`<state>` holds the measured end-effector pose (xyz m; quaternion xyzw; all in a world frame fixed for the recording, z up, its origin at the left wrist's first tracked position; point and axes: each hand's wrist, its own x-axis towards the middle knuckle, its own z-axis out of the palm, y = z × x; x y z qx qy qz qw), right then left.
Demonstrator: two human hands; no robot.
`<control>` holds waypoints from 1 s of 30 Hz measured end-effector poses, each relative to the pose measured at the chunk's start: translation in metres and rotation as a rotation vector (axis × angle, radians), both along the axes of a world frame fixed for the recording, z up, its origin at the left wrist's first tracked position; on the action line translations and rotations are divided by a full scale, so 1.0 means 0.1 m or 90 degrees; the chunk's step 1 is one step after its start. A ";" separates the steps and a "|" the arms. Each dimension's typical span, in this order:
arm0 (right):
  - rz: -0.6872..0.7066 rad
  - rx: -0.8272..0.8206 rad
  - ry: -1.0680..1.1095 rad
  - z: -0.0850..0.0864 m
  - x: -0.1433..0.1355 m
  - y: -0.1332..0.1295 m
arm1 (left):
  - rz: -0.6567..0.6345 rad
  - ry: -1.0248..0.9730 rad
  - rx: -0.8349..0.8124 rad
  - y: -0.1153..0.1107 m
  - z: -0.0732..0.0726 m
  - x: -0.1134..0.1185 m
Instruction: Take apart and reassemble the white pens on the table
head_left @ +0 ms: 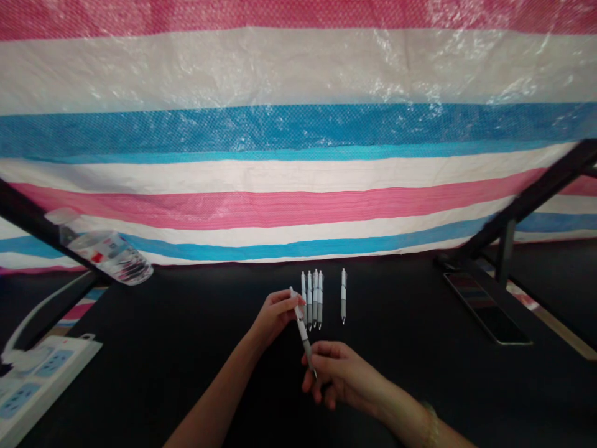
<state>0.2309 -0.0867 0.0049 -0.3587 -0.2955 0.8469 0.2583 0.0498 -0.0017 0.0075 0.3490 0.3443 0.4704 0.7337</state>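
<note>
Gripping one white-and-gray ballpoint pen (301, 326) toward both ends, I had the left hand (276, 311) pinched on its upper barrel and the right hand (342, 373) clasping the gray grip by the tip, the hands apart from each other. On my feed the pen slanted over the middle of the tabletop (153, 348), tip toward the near edge. Closer to the far edge, four similar pens (310, 302) lay side by side, a lone pen (344, 295) to their right. A smartphone (485, 308) lay by the right edge.
</note>
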 end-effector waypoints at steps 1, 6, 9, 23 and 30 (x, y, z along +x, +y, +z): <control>0.002 -0.002 0.004 0.01 0.00 0.00 | 0.004 -0.005 0.002 0.00 0.00 0.00; 0.004 -0.011 0.007 0.03 0.00 0.00 | 0.011 -0.014 0.008 0.01 -0.01 -0.01; 0.002 -0.010 0.016 0.07 0.01 0.00 | 0.004 -0.016 0.007 0.01 -0.02 -0.01; 0.022 -0.009 0.010 0.04 0.02 0.00 | -0.011 -0.016 0.010 0.00 -0.02 0.00; 0.020 -0.013 0.012 0.07 0.02 0.00 | -0.020 -0.020 0.013 0.00 -0.03 0.00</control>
